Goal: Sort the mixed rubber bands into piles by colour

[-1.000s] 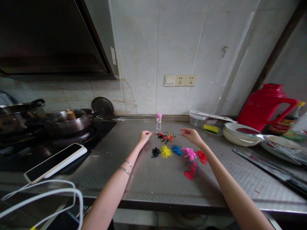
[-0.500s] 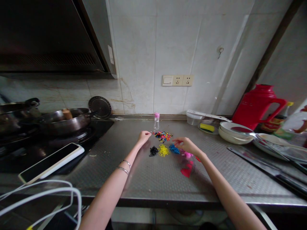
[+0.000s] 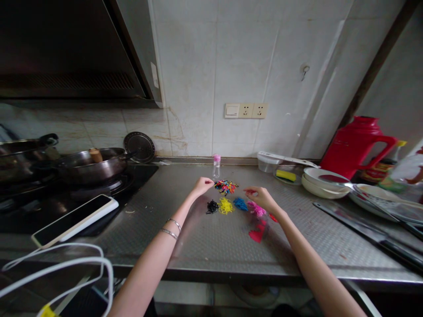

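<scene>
A mixed pile of small colourful rubber bands (image 3: 226,187) lies in the middle of the steel counter. At its left edge is my left hand (image 3: 202,186), thumb and fingers pinched; whatever they hold is too small to make out. My right hand (image 3: 260,197) hovers to the right of the mixed pile, its fingers curled together at the tips, and I cannot see what is in them. Single-colour heaps form a row in front: black bands (image 3: 212,207), yellow bands (image 3: 226,206), blue bands (image 3: 240,204), pink bands (image 3: 256,209) and red bands (image 3: 273,218), partly behind my right wrist.
Behind the pile stands a small clear bottle (image 3: 216,167) with a pink cap. A red plastic piece (image 3: 257,232) lies nearer me. Bowls (image 3: 322,188), a long knife (image 3: 350,224) and a red thermos (image 3: 355,147) are right; a phone-like device (image 3: 74,222) and pan (image 3: 92,166) are left.
My right hand has moved slightly right, away from the blue heap, and its fingers have curled. My left hand has shifted a little right, closer to the mixed pile.
</scene>
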Available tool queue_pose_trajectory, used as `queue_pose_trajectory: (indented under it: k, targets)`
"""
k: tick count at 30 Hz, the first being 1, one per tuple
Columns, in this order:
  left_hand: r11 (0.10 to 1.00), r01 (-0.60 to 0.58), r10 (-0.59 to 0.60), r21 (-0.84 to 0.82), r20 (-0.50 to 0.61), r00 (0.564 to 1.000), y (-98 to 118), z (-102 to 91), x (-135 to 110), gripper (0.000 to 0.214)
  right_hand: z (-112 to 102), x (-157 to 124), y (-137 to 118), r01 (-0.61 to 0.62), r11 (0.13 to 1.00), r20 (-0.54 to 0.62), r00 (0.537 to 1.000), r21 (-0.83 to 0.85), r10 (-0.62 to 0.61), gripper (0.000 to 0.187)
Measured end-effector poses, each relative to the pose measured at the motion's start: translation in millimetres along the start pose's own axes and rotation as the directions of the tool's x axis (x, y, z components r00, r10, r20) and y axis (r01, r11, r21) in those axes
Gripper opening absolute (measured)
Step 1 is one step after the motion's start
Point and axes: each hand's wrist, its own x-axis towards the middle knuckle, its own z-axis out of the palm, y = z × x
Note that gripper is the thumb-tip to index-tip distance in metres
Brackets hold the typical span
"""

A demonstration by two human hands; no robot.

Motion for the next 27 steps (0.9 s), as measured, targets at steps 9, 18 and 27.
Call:
queue_pose_trajectory:
  k: [9, 18, 27]
  targets:
    - [0.988, -0.152, 0.132, 0.030, 0.349, 0.928, 34, -20.1, -33, 0.033, 4, 2, 8, 0.038, 0.999, 0.004, 0.999, 0.000, -0.038, 0.030]
    - [0.953, -0.185, 0.067, 0.239, 0.430, 0.900, 37, -29.6, -67, 0.054, 6, 2, 7, 0.026, 0.999, 0.015, 1.000, -0.020, -0.025, 0.031]
    - [0.944, -0.192, 0.076, 0.270, 0.388, 0.918, 31, -19.6, -76, 0.048, 7, 0, -1, 0.009, 0.999, 0.021, 1.000, -0.047, -0.008, 0.029]
